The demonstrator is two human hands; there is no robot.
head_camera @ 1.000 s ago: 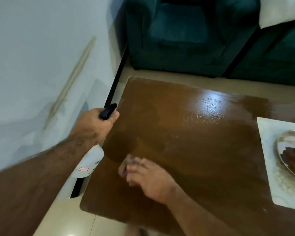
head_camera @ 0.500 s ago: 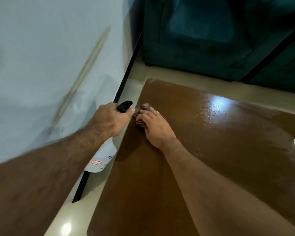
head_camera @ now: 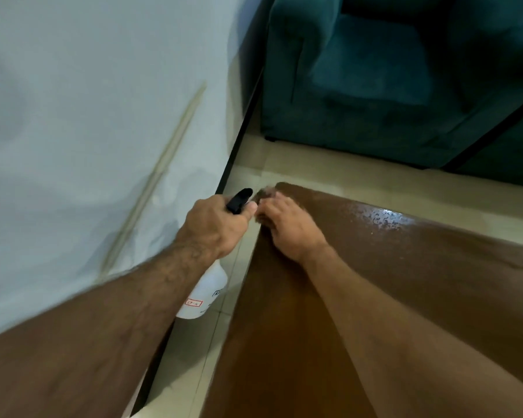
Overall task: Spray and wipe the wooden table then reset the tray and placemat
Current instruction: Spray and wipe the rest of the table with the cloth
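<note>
Left hand: the left hand (head_camera: 215,226) is wrapped round the black trigger head of a white spray bottle (head_camera: 204,292), held off the table's left edge, over the floor, with the bottle body hanging below the wrist.
Right hand: the right hand (head_camera: 287,226) has its fingers curled over a small dark cloth (head_camera: 264,196), pressing it onto the wooden table (head_camera: 405,267) at the far left corner. Only a blurred scrap of cloth shows past the fingertips.
Tray and placemat: neither is in view.
Risk, cloth: the cloth sits right at the corner, so a stroke carried further outward would likely slide it off the edge and miss the wood.
Risk, hands: the two hands are almost touching; a knock could jog the bottle or set off the trigger toward the wall.
Risk, wet patch: beads of liquid shine near the far edge, to the right of the hand; if skipped, that area would probably dry streaky.
Surface: dark brown, glossy wood, reflecting light.
Room: pale wall (head_camera: 88,116) on the left with a black skirting strip, cream floor tiles (head_camera: 314,170), and a teal sofa (head_camera: 390,79) beyond the far edge.
</note>
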